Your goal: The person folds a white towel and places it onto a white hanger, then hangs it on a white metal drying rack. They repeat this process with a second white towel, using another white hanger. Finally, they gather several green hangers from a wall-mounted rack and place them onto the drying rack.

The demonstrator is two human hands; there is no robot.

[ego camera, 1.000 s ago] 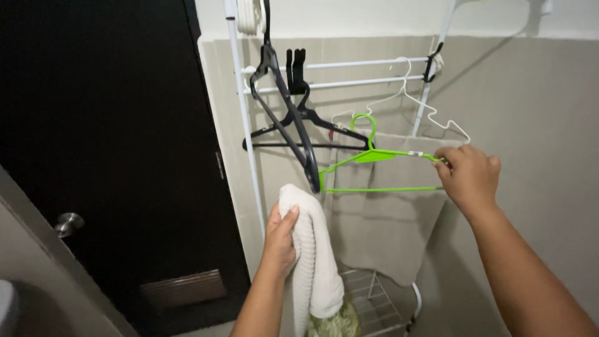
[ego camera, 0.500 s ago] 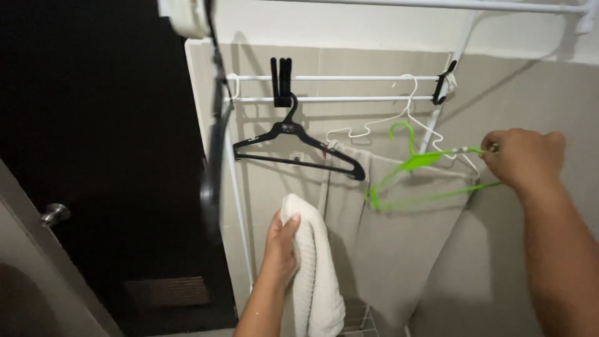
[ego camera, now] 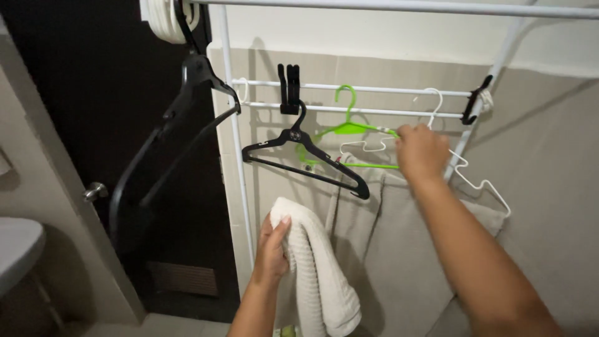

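My right hand (ego camera: pixel 422 151) grips the right end of a bright green hanger (ego camera: pixel 347 129), whose hook sits over the lower white rail (ego camera: pixel 374 111) of a white metal rack. My left hand (ego camera: pixel 272 248) holds a folded cream towel (ego camera: pixel 315 268) that droops down in front of the rack. A black hanger (ego camera: pixel 304 157) hangs on the same rail just left of the green one. A white wire hanger (ego camera: pixel 465 168) hangs to the right, behind my right hand.
A large black hanger (ego camera: pixel 168 143) dangles from the rack's top left corner beside a stack of white hangers (ego camera: pixel 163 17). A dark door (ego camera: pixel 93 125) with a round knob (ego camera: pixel 95 191) is on the left. A beige cloth (ego camera: pixel 399 249) hangs below the rail. Black clips (ego camera: pixel 289 87) grip the rails.
My right hand has carried the green hanger left and up, and its hook now rests on the rail. The view has tilted upward. My left hand still holds the towel.
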